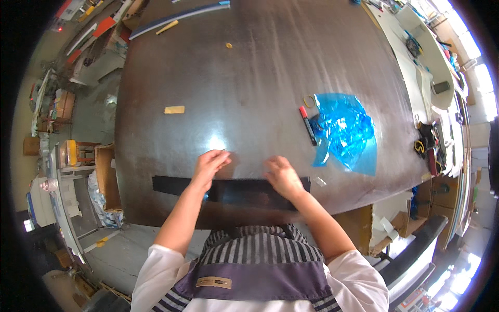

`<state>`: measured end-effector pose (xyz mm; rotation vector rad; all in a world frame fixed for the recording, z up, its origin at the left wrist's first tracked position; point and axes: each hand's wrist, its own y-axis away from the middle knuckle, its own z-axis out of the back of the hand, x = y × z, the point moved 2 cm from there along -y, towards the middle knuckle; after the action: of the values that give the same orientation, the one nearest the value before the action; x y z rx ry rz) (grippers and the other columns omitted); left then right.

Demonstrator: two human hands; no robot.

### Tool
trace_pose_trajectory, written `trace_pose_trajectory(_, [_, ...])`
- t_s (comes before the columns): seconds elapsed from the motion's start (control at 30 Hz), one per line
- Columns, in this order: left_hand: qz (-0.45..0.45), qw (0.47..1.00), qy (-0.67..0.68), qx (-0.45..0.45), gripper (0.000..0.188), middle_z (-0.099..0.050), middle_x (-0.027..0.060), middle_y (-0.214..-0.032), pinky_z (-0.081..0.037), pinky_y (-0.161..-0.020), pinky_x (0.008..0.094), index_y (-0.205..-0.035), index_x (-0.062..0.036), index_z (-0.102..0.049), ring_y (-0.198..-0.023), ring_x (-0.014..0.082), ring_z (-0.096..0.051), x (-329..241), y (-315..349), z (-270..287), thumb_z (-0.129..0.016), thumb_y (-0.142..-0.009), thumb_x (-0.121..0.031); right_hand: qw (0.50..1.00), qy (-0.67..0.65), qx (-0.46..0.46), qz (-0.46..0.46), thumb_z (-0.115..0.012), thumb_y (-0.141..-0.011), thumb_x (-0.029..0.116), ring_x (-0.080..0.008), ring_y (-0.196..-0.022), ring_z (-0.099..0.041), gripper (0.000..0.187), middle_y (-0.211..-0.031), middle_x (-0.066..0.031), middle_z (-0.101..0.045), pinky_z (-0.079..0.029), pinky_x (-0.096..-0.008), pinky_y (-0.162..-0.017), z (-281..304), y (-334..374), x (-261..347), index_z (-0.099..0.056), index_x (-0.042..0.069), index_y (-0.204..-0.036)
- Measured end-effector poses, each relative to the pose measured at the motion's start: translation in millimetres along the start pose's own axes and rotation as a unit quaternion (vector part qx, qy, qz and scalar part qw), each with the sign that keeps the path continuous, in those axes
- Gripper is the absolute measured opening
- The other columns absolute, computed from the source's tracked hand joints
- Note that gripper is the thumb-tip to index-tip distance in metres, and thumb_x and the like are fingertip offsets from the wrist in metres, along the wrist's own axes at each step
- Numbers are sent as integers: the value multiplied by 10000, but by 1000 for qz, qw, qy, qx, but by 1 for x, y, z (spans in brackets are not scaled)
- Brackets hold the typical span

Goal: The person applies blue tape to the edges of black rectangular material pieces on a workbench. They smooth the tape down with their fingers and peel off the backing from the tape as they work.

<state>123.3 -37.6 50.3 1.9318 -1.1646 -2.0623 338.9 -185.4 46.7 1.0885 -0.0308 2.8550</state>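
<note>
A long black strip (236, 191) lies along the near edge of the brown table, under my wrists. My left hand (210, 165) hovers just beyond it, fingers drawn together in a pinch; whatever may be between the fingertips is too small to make out. To its right, my right hand (283, 176) is over the strip's right part with its fingers curled and smeared by motion. A gap of bare tabletop separates the two hands. Close to the strip's right end sits a small clear scrap (320, 181).
On the right of the table (249, 78) lie a crumpled blue plastic bag (345, 132), a red-capped black marker (307, 125) and a yellowish ring (309, 101). A tan block (174, 109) rests at left. Farther off are a tape roll (228, 46), a yellow stick (167, 27) and long strips (182, 18).
</note>
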Motion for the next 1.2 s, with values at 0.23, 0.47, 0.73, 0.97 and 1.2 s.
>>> trace_pose_trajectory(0.23, [-181, 980, -15, -86, 158, -657, -15, -770, -425, -554, 193, -980, -27, -697, -640, 38, -565, -98, -178, -18, -698, -923, -175, 978, 95, -157, -95, -619, -825, 63, -322, -955, -636, 127, -975, -127, -664, -508, -430, -822, 87, -69, -91, -700, 61, -923])
trace_pose_trajectory(0.47, [-346, 822, -334, -306, 292, -682, 148, -982, -550, -821, 387, -1038, -72, -726, -895, 289, -680, -181, -317, -22, -792, -759, -128, 953, 257, -93, -130, -632, -813, 64, -302, -1028, -602, 231, -990, -88, -626, -498, -402, -852, 118, -138, -121, -672, 110, -1036])
trace_pose_trajectory(0.73, [-382, 762, -452, -263, 109, -651, 147, -870, -517, -730, 440, -850, -43, -644, -831, 333, -644, -174, -376, -30, -719, -771, -38, 976, 172, -75, -108, -696, -736, 59, -297, -1045, -595, 213, -1062, -150, -601, -528, -367, -880, 108, -150, -152, -674, 36, -947])
trace_pose_trajectory(0.97, [-382, 871, -284, 125, 133, -615, 49, -788, -490, -644, 275, -989, -35, -589, -705, 120, -589, -133, -131, -174, -692, -905, -51, 759, -570, -262, -177, -576, -842, 24, -266, -993, -669, 63, -1120, -174, -688, -533, -362, -881, 104, -106, -101, -598, -28, -870])
trace_pose_trajectory(1.2, [-457, 779, -373, 212, 109, -604, 152, -1061, -491, -805, 432, -887, -18, -593, -919, 331, -603, -64, 9, -211, -685, -829, -24, 369, -871, -221, -236, -453, -962, 121, -256, -1012, -615, 284, -1057, -143, -637, -500, -386, -927, 29, -15, -41, -609, 63, -1191])
